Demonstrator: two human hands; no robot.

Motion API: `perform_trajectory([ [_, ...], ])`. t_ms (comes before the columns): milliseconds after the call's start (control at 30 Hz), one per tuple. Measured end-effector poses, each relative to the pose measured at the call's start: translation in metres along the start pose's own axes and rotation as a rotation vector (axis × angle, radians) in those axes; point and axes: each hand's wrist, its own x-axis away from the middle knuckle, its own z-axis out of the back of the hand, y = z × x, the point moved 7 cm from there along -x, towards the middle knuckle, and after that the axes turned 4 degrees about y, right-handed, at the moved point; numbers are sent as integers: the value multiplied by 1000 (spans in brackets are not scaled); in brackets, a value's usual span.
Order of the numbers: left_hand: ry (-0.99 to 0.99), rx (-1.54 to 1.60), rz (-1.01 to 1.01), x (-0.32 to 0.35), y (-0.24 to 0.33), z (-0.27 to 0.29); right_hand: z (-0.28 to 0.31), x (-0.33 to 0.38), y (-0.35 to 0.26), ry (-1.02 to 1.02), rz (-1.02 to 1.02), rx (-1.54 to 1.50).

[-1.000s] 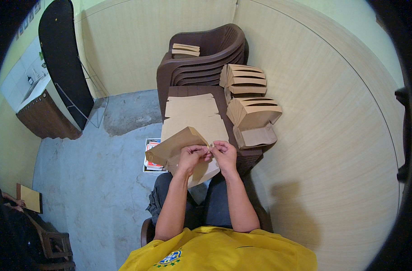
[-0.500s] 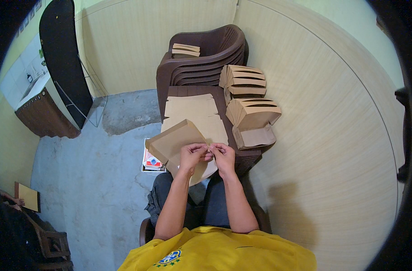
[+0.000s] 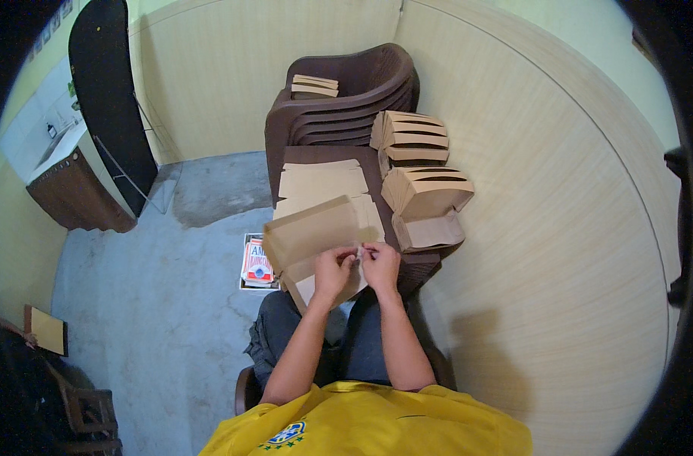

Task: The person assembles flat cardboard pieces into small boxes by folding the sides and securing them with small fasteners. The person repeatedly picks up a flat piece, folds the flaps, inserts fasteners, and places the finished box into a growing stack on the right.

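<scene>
A partly folded brown cardboard box (image 3: 312, 232) stands over my lap, its lid panel tilted up on the far side. At its right corner my left hand (image 3: 334, 275) and my right hand (image 3: 380, 267) are close together, each with thumb and fingers pinched on the cardboard edge. The exact flap between the fingertips is small and partly hidden by them. Beyond the box, flat unfolded cardboard sheets (image 3: 322, 179) lie on a brown plastic surface (image 3: 320, 154).
Stacked brown plastic chairs (image 3: 339, 106) hold cardboard pieces (image 3: 314, 85). Folded boxes (image 3: 430, 220) and more cardboard (image 3: 413, 138) sit to the right, by the wall. On the floor at left is a tray of printed packs (image 3: 260, 262). Another person's hand (image 3: 30, 340) shows lower left.
The box's lid panel has swung right and levelled, showing more of the pack tray. Both hands have shifted slightly right, still pinching at the corner.
</scene>
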Motion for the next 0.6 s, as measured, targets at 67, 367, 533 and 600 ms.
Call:
perform_trajectory([
  [67, 84, -159, -129, 12, 33, 15, 7, -7, 4, 42, -40, 73],
  [367, 618, -105, 1, 33, 14, 104, 21, -12, 3, 186, -42, 43],
  [533, 454, 40, 102, 23, -32, 89, 5, -12, -12, 58, 43, 137],
  [600, 476, 26, 28, 24, -28, 83, 5, -1, -37, 178, 271, 229],
])
